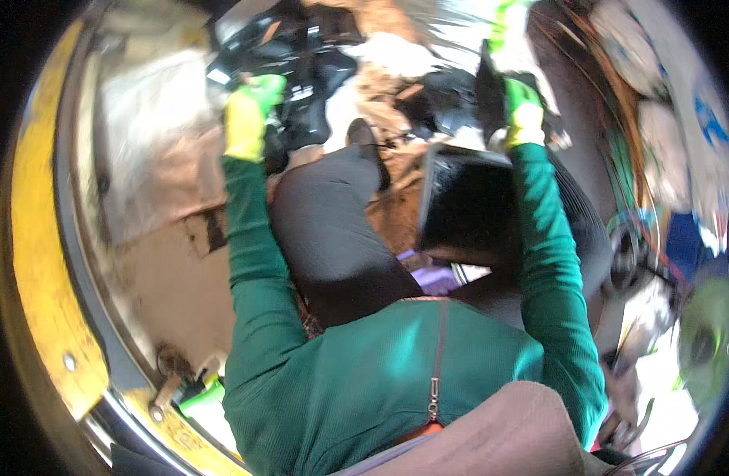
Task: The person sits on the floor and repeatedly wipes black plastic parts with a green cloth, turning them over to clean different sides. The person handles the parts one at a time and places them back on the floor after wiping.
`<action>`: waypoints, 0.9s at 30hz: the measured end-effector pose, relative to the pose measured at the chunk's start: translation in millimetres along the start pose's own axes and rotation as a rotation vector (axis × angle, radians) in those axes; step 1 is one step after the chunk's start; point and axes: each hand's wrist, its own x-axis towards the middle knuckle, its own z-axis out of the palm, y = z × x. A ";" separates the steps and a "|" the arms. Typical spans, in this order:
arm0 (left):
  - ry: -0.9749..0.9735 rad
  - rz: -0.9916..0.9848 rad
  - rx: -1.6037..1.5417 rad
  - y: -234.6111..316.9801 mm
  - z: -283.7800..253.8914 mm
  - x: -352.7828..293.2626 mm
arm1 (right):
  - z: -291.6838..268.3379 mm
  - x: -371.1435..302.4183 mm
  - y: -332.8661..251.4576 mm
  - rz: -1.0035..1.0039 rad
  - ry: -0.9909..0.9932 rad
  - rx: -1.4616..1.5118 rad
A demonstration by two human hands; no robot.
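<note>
My left hand (255, 111), in a yellow-green glove, is stretched forward with its fingers curled in. It is at the near side of a heap of glossy black plastic pieces (305, 87); blur hides what it grips. My right hand (525, 111), gloved alike, is closed at the edge of a thin dark flat piece (488, 95) standing nearly upright. Just below it, a black rectangular panel with a grey rim (463, 202) leans by my right leg. More black shiny scraps (448, 103) lie between the hands.
A yellow metal edge (43, 238) curves along the left. Flattened cardboard (174, 285) and clear plastic sheeting (154, 103) lie beside my left leg. On the right are white sacks (662, 143), brown strips (618, 87) and tangled cables (638, 230). A purple item (436, 278) is between my legs.
</note>
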 end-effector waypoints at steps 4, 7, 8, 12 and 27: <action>0.113 -0.023 0.498 -123.3 -7.6 25.7 | -1.1 67.7 -28.9 0.233 -0.060 0.249; 0.209 0.019 0.676 -173.9 2.5 42.3 | 53.1 67.4 -18.4 0.342 -0.087 0.268; 0.222 -0.019 0.719 -184.9 4.4 51.0 | 74.2 65.5 -11.8 0.352 -0.094 0.250; 0.093 -0.102 0.877 -172.6 35.7 96.3 | 138.1 14.6 27.3 0.466 -0.172 0.406; 0.235 0.118 0.810 -118.1 23.8 139.5 | -21.8 25.6 -84.8 0.724 -0.350 1.306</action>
